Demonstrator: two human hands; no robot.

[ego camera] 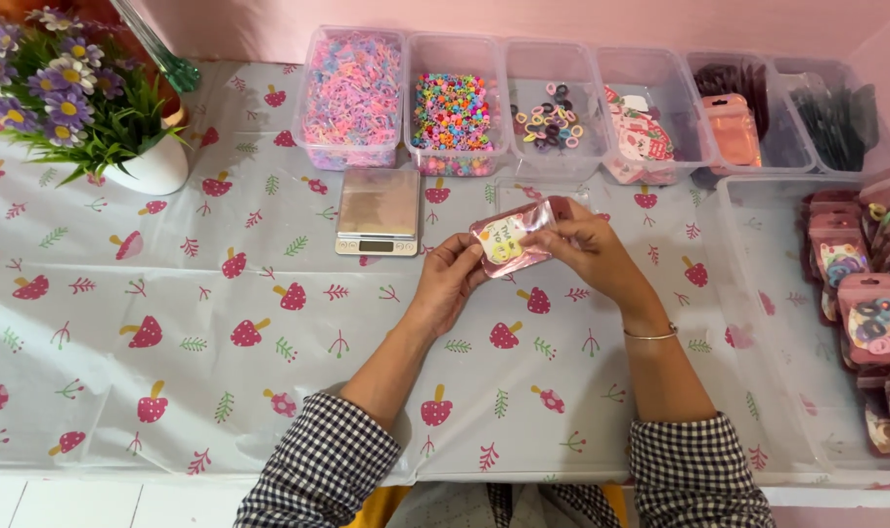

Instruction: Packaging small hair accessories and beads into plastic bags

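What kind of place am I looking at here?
Likely a small home packing station for hair accessories: a row of clear bins holding coloured elastics, a small digital scale, and both hands holding a pink pouch, with filled pouches at right.

scale [378, 212] behind hands | bins [452, 103] behind it (one row) | plant [73, 93] far left

A table [269, 391] under a mushroom-print cloth carries a small scale [378, 211] just left of the fingers [462, 256], six clear bins [455, 103] beyond the fingertips (beads, hair ties, pouches), a flowerpot [156, 166] far left, and a large clear tray [768, 323] to their right.
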